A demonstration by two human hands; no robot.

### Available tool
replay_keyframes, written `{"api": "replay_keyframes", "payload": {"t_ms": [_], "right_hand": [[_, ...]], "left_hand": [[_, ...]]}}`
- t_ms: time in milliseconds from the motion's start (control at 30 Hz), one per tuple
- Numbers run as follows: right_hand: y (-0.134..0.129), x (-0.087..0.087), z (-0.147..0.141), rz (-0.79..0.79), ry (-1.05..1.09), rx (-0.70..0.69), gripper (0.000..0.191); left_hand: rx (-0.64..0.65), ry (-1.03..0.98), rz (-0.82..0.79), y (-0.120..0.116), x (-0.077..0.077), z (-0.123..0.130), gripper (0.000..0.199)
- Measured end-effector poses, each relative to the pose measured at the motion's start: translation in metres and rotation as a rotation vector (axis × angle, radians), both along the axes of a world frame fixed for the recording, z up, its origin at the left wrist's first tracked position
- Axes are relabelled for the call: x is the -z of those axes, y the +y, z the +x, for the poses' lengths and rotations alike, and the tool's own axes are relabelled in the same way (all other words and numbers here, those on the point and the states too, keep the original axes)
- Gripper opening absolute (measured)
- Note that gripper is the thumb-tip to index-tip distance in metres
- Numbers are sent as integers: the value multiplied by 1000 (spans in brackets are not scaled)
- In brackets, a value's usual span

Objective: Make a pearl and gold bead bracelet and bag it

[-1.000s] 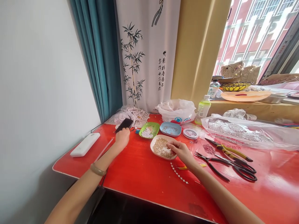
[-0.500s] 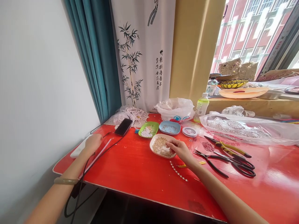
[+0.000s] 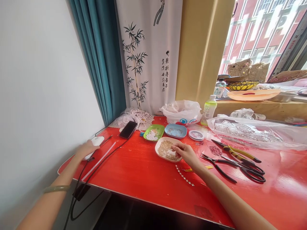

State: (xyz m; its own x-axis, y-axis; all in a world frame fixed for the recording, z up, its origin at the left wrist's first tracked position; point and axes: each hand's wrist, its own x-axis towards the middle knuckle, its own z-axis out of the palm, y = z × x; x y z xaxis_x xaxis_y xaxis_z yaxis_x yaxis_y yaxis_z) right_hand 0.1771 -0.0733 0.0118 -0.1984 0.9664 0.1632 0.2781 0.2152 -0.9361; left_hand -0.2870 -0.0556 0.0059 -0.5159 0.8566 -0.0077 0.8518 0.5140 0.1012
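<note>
My left hand (image 3: 86,149) is closed around a white power bank (image 3: 98,140) at the table's left edge, with a black cable plugged into its near end. My right hand (image 3: 186,154) reaches into a white dish (image 3: 157,152) of small gold beads (image 3: 166,148). Its thumb and fingers are pinched together at the dish's right side, and whatever they hold is too small to make out. Just below the dish lies a short pearl strand (image 3: 184,177). A yellow-handled tool (image 3: 206,167) lies partly behind my right wrist.
A green dish (image 3: 161,128) and a blue dish (image 3: 183,131) of beads stand behind the white one. The phone (image 3: 128,129) lies at left. Pliers (image 3: 219,171), yellow-black pliers (image 3: 240,153) and scissors (image 3: 251,172) lie at right, near a plastic bag (image 3: 259,135).
My left hand has shifted left and down; the white power bank has turned and moved, its far end now showing past the fingers. My right hand stays pinched at the bead dish.
</note>
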Motion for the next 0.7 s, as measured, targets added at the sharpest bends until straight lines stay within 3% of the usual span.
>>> {"api": "replay_keyframes", "payload": {"t_ms": [200,467,600,700], "right_hand": [[2,3,0,6,-2,-5,26],[-1,-1,-1,15,11,-6,26],[-1,-2,-1,10,2,-14,27],[0,-1,-1,7,-2,-8,28]], "left_hand": [[-103,43,-10,9,-2,13,64],[-125,157,11,25,-21,17,69],[-93,137,-34,33,-29,11,61],[-66,85,-78,40,-34,7,42]]}}
